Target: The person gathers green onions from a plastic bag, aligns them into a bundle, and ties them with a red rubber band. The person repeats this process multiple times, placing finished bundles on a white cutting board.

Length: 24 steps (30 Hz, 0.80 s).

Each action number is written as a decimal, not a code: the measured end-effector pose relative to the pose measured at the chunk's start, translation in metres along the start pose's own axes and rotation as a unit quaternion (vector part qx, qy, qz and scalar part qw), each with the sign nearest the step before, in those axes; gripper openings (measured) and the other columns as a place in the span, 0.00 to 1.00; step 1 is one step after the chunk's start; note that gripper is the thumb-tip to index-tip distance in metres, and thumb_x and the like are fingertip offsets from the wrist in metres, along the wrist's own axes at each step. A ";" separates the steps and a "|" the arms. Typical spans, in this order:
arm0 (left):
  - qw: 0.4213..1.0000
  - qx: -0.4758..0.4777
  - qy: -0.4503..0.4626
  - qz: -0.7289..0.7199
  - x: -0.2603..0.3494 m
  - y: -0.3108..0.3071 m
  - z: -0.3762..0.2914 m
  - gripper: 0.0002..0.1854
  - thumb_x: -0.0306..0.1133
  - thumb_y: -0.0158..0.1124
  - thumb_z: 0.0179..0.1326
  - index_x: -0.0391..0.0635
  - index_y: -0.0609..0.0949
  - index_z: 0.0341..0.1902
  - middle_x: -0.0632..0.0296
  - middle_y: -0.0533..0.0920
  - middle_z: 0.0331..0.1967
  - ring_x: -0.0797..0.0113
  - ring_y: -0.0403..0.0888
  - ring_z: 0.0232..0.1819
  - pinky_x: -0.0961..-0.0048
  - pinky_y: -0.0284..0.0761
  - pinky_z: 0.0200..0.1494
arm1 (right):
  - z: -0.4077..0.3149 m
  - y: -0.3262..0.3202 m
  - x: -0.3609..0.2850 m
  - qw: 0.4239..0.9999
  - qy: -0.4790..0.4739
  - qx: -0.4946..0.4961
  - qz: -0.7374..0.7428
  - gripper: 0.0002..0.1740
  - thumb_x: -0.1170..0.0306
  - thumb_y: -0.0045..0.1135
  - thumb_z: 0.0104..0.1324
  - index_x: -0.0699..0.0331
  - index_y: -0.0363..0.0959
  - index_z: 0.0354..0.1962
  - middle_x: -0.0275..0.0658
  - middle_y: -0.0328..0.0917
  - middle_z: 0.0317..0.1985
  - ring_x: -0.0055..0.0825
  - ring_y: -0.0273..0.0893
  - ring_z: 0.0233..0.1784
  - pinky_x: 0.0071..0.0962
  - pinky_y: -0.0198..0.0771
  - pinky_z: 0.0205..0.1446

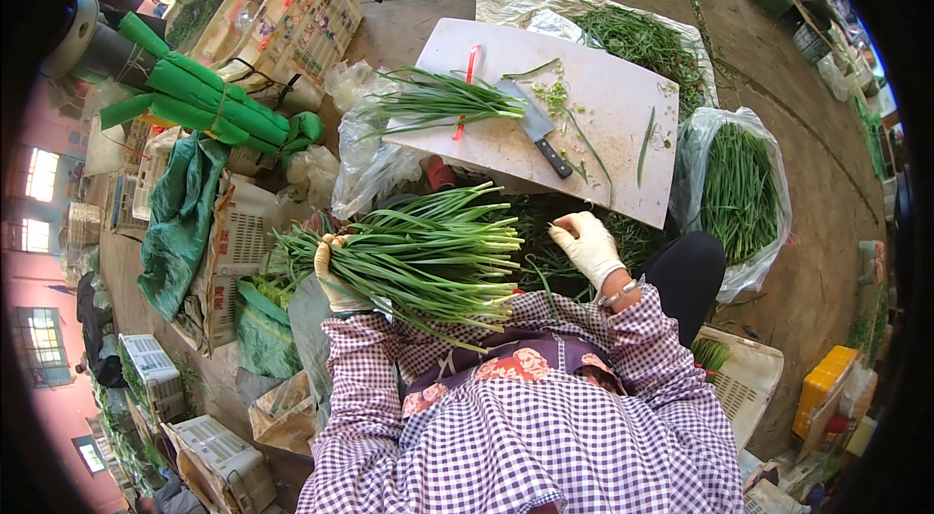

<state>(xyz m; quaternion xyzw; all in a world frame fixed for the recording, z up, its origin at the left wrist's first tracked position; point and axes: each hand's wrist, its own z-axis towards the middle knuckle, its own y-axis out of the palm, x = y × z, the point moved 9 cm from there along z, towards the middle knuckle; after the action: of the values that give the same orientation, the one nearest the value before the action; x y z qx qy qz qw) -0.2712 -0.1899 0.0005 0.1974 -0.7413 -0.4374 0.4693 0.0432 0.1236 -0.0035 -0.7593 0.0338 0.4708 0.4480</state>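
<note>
My left hand point(334, 273), in a pale glove, grips a large fanned bunch of green garlic chives point(438, 251), cut ends pointing right. My right hand point(586, 244), gloved too, is to the right of those ends, thumb and forefinger close together; whether a scrap is between them I cannot tell. Beyond both hands lies a white board point(620, 105). On it, a smaller bunch of chives point(452, 102) rests across a red strip point(473, 65). Beside that bunch lies a cleaver point(536, 121) with a black handle, among green trimmings point(554, 94).
A clear plastic bag of chives point(740, 186) stands right of the board. Loose greens point(642, 47) lie on a sheet behind it. Plastic crates point(306, 18), a green plastic roll point(211, 102) and a green sack point(266, 332) are at the left. A pale crate point(744, 383) sits by my right side.
</note>
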 end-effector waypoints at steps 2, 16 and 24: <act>1.000 -0.006 -0.001 -0.007 -0.001 0.001 0.000 0.07 0.37 0.64 0.66 0.50 0.83 0.43 0.68 0.85 0.38 0.69 0.82 0.43 0.67 0.80 0.52 | -0.006 0.021 -0.009 0.987 -0.003 -0.052 0.149 0.21 0.52 0.67 0.65 0.63 0.83 0.40 0.42 0.81 0.38 0.33 0.81 0.44 0.29 0.75 0.51; 0.999 -0.044 -0.017 -0.022 -0.006 0.018 -0.003 0.07 0.36 0.63 0.67 0.49 0.83 0.44 0.69 0.84 0.37 0.71 0.81 0.44 0.68 0.80 0.54 | -0.010 0.079 -0.051 0.802 0.102 -0.149 0.569 0.09 0.73 0.66 0.66 0.65 0.81 0.43 0.33 0.85 0.40 0.18 0.80 0.42 0.20 0.73 0.52; 0.996 -0.052 -0.044 -0.063 -0.011 0.017 -0.001 0.07 0.35 0.63 0.67 0.48 0.85 0.41 0.70 0.85 0.35 0.72 0.82 0.42 0.66 0.81 0.52 | -0.001 0.014 -0.035 0.756 0.021 -0.151 0.636 0.07 0.71 0.59 0.71 0.67 0.80 0.38 0.41 0.83 0.39 0.26 0.80 0.45 0.24 0.73 0.54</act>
<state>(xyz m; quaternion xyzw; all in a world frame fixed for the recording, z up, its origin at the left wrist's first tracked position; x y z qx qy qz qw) -0.2626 -0.1736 0.0091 0.1994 -0.7234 -0.5123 0.4177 0.0181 0.1013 0.0136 -0.6302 0.4469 0.6302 -0.0766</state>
